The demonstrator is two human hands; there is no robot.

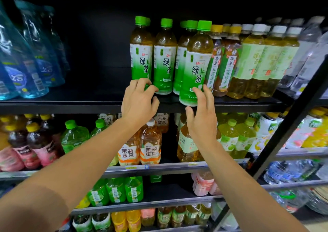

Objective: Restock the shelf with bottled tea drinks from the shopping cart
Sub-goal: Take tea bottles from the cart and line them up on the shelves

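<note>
On the upper shelf point(71, 105), centre of the frame, green tea bottles stand upright in rows with green caps. The left hand point(139, 101) has its fingers curled around the base of the leftmost green tea bottle point(141, 54), which stands set back from the shelf's front edge. The right hand point(202, 114) is relaxed, fingers spread; its fingertips touch the lower label of the front bottle point(196, 68), whose base sits right at the shelf's front lip. To the left of the green bottles, the shelf surface is bare and dark as far as the blue bottles point(32, 61) at the upper left. To the right, yellow-capped tea bottles point(223, 62) stand just beside the front bottle, touching it.
</note>
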